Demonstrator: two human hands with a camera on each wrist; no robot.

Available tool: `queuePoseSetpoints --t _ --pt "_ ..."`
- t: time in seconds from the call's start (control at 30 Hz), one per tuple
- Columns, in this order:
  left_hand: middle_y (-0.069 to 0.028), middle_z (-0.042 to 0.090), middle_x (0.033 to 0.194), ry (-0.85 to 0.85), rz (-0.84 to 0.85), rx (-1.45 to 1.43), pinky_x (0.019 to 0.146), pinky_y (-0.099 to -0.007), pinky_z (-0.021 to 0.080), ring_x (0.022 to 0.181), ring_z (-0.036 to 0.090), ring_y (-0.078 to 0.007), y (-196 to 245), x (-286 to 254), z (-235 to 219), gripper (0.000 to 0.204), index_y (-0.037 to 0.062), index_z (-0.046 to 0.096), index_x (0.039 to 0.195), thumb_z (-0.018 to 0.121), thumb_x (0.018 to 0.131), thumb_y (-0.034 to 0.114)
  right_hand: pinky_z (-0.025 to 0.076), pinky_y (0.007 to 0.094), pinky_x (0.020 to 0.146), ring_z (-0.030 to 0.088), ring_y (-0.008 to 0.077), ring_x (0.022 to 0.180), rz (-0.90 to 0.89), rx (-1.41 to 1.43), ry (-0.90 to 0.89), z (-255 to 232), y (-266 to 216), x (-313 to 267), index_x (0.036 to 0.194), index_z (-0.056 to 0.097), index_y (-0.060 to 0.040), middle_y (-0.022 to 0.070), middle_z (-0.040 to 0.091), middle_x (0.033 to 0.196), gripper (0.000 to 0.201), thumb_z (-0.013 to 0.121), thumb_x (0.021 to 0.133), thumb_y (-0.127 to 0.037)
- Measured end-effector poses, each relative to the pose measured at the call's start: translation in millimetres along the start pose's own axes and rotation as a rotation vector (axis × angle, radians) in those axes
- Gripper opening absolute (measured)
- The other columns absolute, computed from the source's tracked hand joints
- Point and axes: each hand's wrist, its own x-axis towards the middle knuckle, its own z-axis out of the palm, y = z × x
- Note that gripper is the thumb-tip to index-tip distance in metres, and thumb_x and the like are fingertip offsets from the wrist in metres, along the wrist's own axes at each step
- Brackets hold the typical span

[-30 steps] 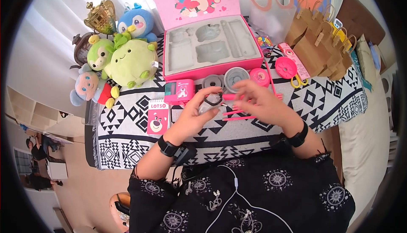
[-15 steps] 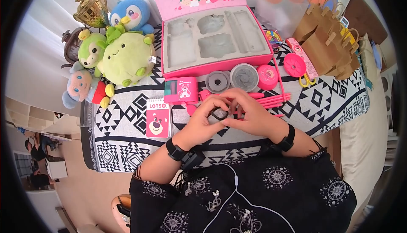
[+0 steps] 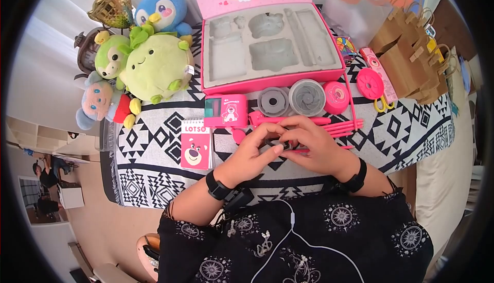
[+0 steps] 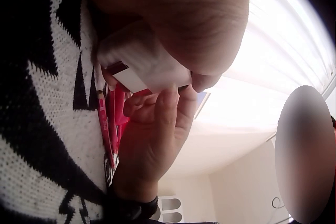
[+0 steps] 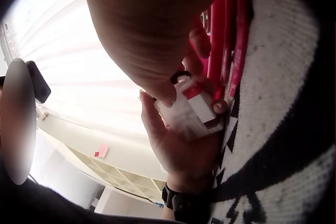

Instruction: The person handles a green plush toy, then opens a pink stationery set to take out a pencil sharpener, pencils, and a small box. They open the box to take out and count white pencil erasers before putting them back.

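Observation:
A small translucent plastic container (image 5: 181, 116) is held between both hands above the patterned cloth. It has a black rim at one end, and a white block with a red end shows through or on its side. My left hand (image 3: 252, 154) grips the container, thumb on the near side and fingers round the far side. At the rim end, the fingers of my right hand (image 3: 319, 146) are bent and pinch the container. In the head view, the fingers hide most of it. Several pink pencil-like sticks (image 3: 345, 127) lie just beyond the right hand.
Behind the hands stand a pink sharpener-like box (image 3: 234, 110), two grey round parts (image 3: 307, 97) and a pink round piece (image 3: 336, 97). A LOTSO notepad (image 3: 195, 146) lies at left. Farther back are an open pink box (image 3: 272, 84), plush toys (image 3: 159, 69) and paper bags (image 3: 406, 61).
My right hand has come in from the right, where it was apart from the container, and its fingers now meet it. The left hand has kept hold throughout. The head view has shifted slightly.

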Motion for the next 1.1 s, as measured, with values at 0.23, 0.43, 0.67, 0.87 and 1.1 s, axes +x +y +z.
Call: queuePoseSetpoints --t 0.23,0.43,0.67,0.87,1.1 --pt "-0.0112 0.055 0.121 -0.018 -0.047 -0.054 0.101 -0.0349 0.04 0.115 0.052 -0.0188 -2 1 -1 0.039 0.0003 0.046 0.127 0.052 0.1 0.027 0.054 0.032 0.074 0.064 0.0218 0.089 0.085 0.003 -0.017 -5 -4 0 0.1 0.059 -0.0044 0.0092 0.055 0.114 0.028 0.076 0.079 -0.009" --pt "-0.0113 0.056 0.12 -0.019 0.007 -0.077 0.099 -0.0345 0.042 0.115 0.053 -0.0179 -8 3 -2 0.032 0.0001 0.045 0.127 0.05 0.101 0.02 0.052 0.0289 0.07 0.062 0.0186 0.083 0.083 0.046 0.014 -3 0 -1 0.098 0.058 -0.0036 0.009 0.056 0.111 0.02 0.072 0.084 -0.008" --pt "-0.0097 0.055 0.123 0.002 -0.063 -0.111 0.1 -0.0339 0.042 0.116 0.053 -0.0169 -6 1 1 0.039 0.0018 0.04 0.132 0.055 0.098 0.013 0.047 0.0251 0.065 0.057 0.0125 0.078 0.136 0.225 0.131 2 9 -5 0.102 0.058 -0.002 0.0076 0.057 0.103 0.013 0.063 0.09 -0.001" --pt "-0.0094 0.055 0.122 0.033 0.013 -0.065 0.099 -0.0328 0.043 0.114 0.054 -0.0157 -2 3 4 0.041 0.0037 0.041 0.132 0.059 0.096 0.009 0.046 0.0246 0.067 0.056 0.0114 0.078 0.148 0.217 0.193 3 11 -5 0.104 0.057 0.0 0.0074 0.057 0.101 0.011 0.058 0.093 -0.001" --pt "-0.008 0.056 0.119 0.04 -0.002 -0.053 0.099 -0.0321 0.042 0.112 0.054 -0.0148 -3 3 4 0.044 0.0053 0.041 0.132 0.062 0.093 0.008 0.046 0.0249 0.069 0.057 0.011 0.077 0.216 0.324 0.238 4 9 -8 0.107 0.055 0.0013 0.0077 0.058 0.096 0.011 0.054 0.096 -0.001"
